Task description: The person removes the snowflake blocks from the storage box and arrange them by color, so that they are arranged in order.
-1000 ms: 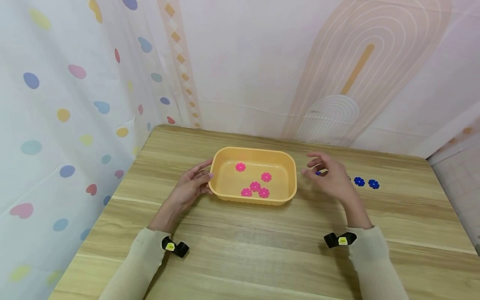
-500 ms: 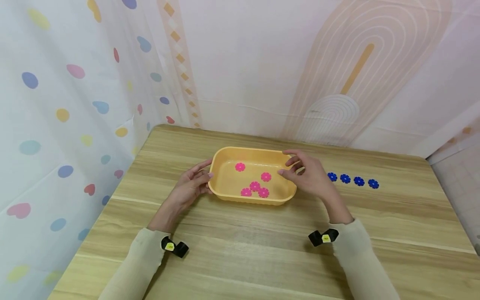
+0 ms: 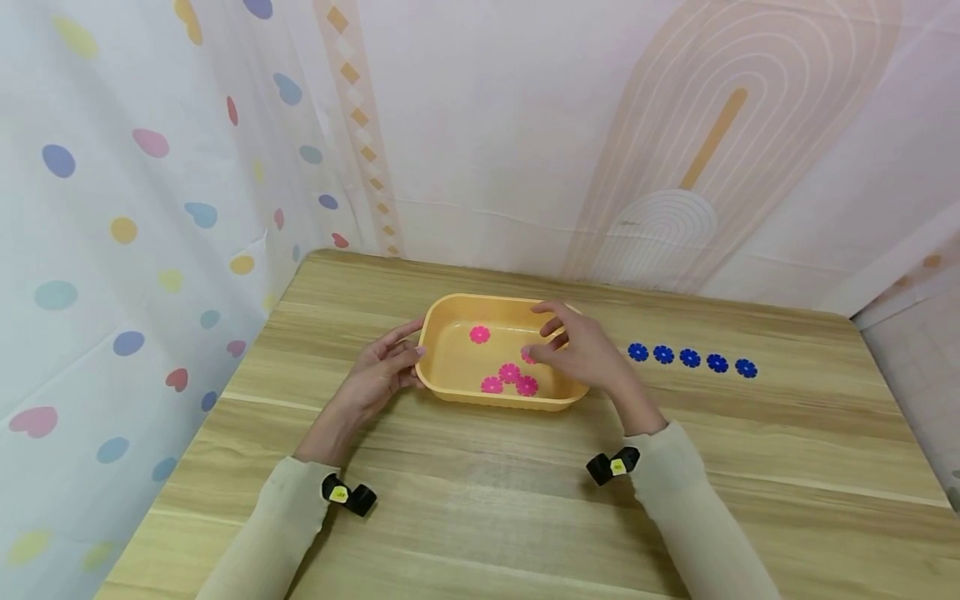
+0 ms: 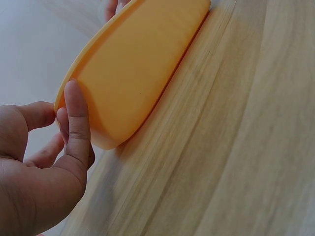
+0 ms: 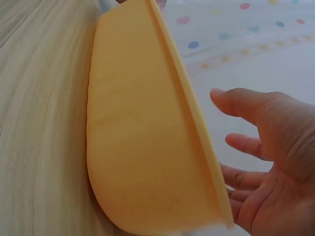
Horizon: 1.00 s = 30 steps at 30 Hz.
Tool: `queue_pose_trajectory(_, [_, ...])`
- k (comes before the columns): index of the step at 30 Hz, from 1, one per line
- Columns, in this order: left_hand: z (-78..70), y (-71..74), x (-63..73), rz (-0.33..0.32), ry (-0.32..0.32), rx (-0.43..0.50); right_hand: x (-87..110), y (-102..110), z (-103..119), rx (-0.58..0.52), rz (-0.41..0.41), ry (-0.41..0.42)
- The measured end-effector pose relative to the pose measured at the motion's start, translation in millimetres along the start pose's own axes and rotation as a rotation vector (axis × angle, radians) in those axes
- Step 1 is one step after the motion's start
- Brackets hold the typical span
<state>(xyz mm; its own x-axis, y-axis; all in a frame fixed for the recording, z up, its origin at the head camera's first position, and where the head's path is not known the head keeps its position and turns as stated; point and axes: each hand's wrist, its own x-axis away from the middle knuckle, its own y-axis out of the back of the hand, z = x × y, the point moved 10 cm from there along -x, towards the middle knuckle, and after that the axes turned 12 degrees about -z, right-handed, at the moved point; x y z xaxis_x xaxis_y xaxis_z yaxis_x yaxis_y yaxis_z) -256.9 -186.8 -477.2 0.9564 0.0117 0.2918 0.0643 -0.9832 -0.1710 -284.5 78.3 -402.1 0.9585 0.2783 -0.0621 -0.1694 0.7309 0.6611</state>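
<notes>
A yellow-orange plastic tub (image 3: pixel 450 379) stands on the wooden table with several pink flower-shaped discs (image 3: pixel 480 334) on its floor. My left hand (image 3: pixel 378 367) grips the tub's left end, thumb at the rim and fingers against the outer wall, as the left wrist view shows with the hand (image 4: pixel 54 152) there. Over the right part of the tub hovers my right hand (image 3: pixel 581 346), fingers loosely bent and partly hiding one pink disc. Seen from the right wrist, that hand (image 5: pixel 275 162) has thumb and fingers apart, with nothing between them.
Several blue flower-shaped discs (image 3: pixel 690 357) lie in a row on the table (image 3: pixel 480 500), right of the tub. Patterned curtains (image 3: pixel 480 150) hang behind the table and along its left side.
My right hand has moved left from beside the blue discs to over the tub, uncovering the whole blue row. The left hand and the tub have stayed put.
</notes>
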Motion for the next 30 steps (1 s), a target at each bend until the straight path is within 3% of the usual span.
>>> queue_pose_trajectory(7, [-0.4, -0.4, 0.8, -0.003, 0.008, -0.004, -7.3, -16.9, -3.4, 0.067, 0.059, -0.052])
queue_pose_trajectory(15, [-0.8, -1.4, 2.3, 0.007, 0.000, -0.009, -11.6, -33.4, -14.8, 0.156, 0.106, -0.189])
queue_pose_trajectory(24, [0.3, -2.6, 1.5, 0.001, 0.003, -0.007, -15.5, -43.0, -28.9, 0.026, 0.059, -0.270])
queue_pose_trajectory(30, [-0.1, -2.5, 1.4, -0.001, -0.001, -0.007, -17.8, -49.0, -32.1, 0.008, 0.050, -0.284])
